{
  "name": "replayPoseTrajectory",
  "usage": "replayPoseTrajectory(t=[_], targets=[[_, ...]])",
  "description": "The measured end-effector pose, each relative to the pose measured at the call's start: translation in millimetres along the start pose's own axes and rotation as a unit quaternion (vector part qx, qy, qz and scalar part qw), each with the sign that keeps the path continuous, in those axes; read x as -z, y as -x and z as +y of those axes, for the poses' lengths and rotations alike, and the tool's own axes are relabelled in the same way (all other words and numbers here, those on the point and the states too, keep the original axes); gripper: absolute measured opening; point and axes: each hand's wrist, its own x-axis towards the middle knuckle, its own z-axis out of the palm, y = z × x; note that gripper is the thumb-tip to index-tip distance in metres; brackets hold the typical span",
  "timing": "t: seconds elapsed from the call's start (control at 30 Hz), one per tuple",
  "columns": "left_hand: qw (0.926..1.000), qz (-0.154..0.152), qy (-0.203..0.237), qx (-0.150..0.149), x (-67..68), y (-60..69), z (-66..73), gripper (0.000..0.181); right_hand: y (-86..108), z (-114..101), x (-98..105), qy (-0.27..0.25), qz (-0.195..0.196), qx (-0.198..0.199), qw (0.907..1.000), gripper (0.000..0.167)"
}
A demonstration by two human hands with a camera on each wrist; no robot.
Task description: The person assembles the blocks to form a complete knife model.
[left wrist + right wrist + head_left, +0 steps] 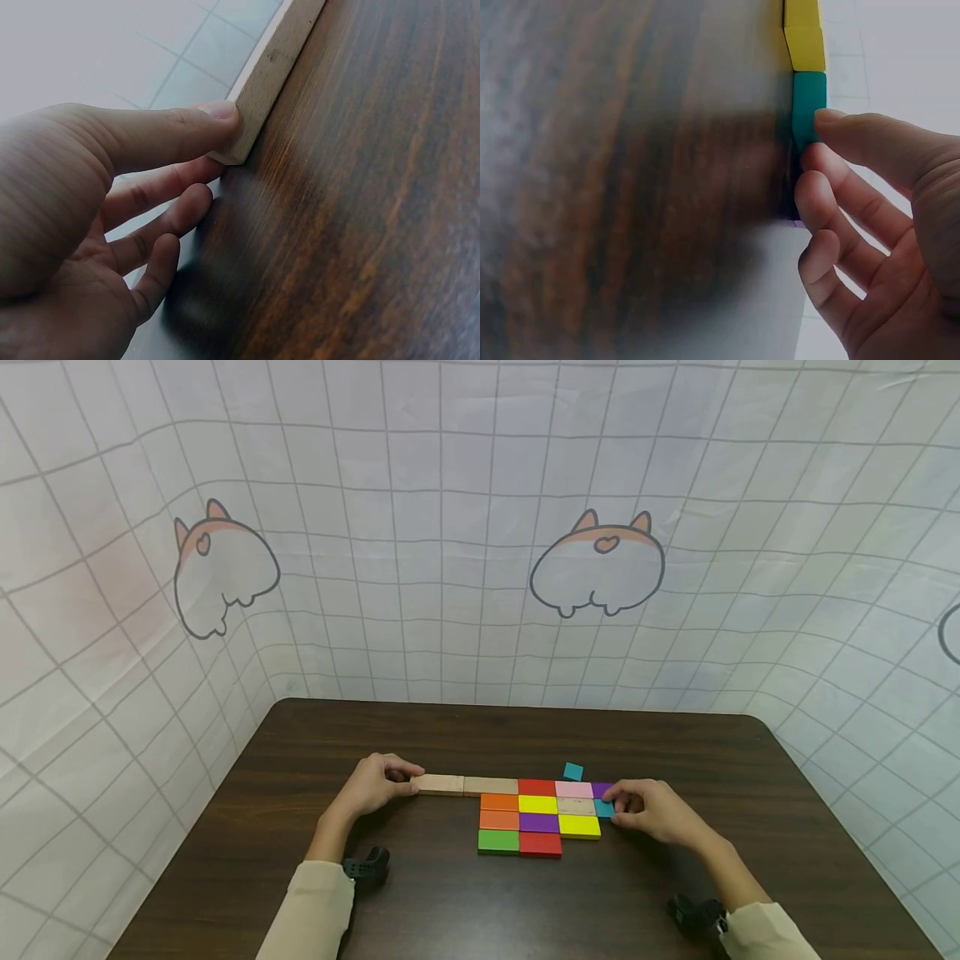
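Observation:
Flat coloured wooden blocks lie side by side on the dark table. At the row's left end, my left hand (375, 783) pinches the end of a plain wooden block (441, 785) between thumb and index finger. A second plain block (491, 787) continues that row to a red block (536, 787). At the right edge, my right hand (660, 812) has thumb and index finger on a teal block (808, 105), partly covering it in the head view. Its fingers also hide part of a purple block (601, 789). The other fingers of both hands are loosely bent.
Orange, yellow, green and more red and purple blocks make up the rest of the patch, with a green block (498, 842) at its near left corner. One loose blue block (573, 772) lies behind the row. A white grid-patterned curtain (465, 568) surrounds the table (450, 910).

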Motion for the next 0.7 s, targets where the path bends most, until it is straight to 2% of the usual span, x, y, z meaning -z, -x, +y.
replayPoseTrajectory(t=[0.3,0.5,0.7], targets=[[1.0000,0.000,-0.003,0.002,-0.3,0.9,2.2,0.024,-9.4,-7.0,16.2,0.008,-0.026,0.004,0.9996,0.020],[1.0000,0.002,-0.004,0.002,-0.4,0.6,2.4,0.024,-28.4,-12.6,24.6,-0.001,-0.001,0.000,1.0000,0.021],[1.0000,0.003,-0.002,0.000,-0.6,0.7,2.1,0.024,-50.7,-9.3,18.3,-0.018,0.017,-0.003,0.9997,0.023]])
